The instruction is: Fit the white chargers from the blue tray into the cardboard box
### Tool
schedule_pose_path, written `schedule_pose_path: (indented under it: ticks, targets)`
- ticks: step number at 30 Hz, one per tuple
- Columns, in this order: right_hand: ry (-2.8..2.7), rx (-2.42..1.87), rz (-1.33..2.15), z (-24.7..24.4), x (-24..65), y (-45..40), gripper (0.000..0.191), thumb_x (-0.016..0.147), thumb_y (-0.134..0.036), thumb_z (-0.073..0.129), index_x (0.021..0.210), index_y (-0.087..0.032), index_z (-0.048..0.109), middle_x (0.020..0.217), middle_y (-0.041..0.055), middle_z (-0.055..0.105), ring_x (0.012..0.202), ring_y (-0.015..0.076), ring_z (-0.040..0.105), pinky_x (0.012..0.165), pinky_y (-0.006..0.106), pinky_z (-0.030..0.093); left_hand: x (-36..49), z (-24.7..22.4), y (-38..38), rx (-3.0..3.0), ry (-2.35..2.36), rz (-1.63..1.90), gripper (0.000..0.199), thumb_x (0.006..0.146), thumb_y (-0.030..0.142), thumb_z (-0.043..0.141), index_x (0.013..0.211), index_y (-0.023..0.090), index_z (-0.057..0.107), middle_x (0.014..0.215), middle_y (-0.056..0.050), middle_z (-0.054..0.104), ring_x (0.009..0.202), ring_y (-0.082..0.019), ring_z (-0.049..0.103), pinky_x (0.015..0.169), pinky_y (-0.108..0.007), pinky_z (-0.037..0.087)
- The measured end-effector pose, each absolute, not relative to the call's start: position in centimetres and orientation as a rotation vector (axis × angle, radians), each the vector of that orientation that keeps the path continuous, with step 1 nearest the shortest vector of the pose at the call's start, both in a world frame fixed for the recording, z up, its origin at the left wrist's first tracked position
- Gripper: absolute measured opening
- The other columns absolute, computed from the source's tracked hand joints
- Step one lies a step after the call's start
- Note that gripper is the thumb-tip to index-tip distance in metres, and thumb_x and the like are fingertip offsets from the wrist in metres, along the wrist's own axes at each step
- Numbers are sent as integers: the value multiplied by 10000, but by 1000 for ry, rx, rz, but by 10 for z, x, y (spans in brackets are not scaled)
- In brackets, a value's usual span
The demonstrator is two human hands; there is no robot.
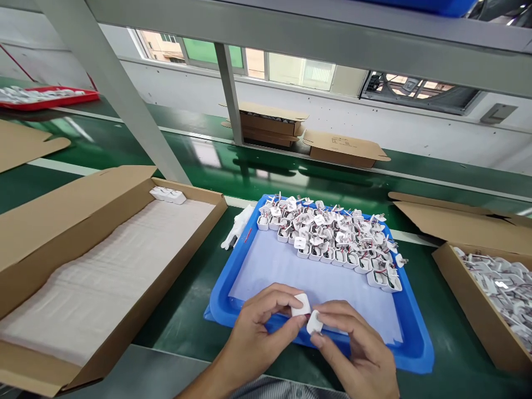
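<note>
Over the near edge of a blue tray (419, 354), my left hand (266, 321) pinches a small white plastic housing (301, 305). My right hand (353, 343) holds a white plastic cover piece (315, 322) close beside it, between thumb and fingers. A short dark red wire shows between the two pieces, which are slightly apart. Rows of open white housings (332, 233), many with wires and pronged plug covers lying on top, fill the far half of the tray. A pale sheet (270, 269) lines the tray's near part.
At left, an open cardboard box (183, 260) with a white lining holds a few white units (168, 195) in its far corner. Another cardboard box (469, 305) at right is full of white parts. A white glove (238, 226) lies by the tray. A grey post (124, 94) slants upward at left.
</note>
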State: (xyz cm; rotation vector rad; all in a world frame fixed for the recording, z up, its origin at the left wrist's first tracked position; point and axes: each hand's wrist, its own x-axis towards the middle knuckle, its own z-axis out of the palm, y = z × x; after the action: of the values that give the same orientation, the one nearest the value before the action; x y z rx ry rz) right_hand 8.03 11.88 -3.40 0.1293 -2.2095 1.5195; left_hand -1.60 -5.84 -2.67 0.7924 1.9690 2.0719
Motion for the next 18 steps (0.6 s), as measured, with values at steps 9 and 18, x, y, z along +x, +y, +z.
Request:
schedule_pose_path:
  ticks: [9,18]
  targets:
    - [-2344,435,1344,-19,81,116,422,984,-17,633,1342,-240,614,1054,99,718,916,227,686,777,349,622,-15,-31,-55,827,1936,2188,156,853,45,754,894,193,779,972,-70,815,854,-172,799,754,-221,618]
    - [-2540,506,894,-29,86,135,323,1010,-51,605,1296,-199,620,1260,178,690,1230,302,662,942,395,649,-22,-30,-69,744,1698,2052,188,955,200,752,1075,285,868,1179,-91,822,1069,-217,799,897,-253,642]
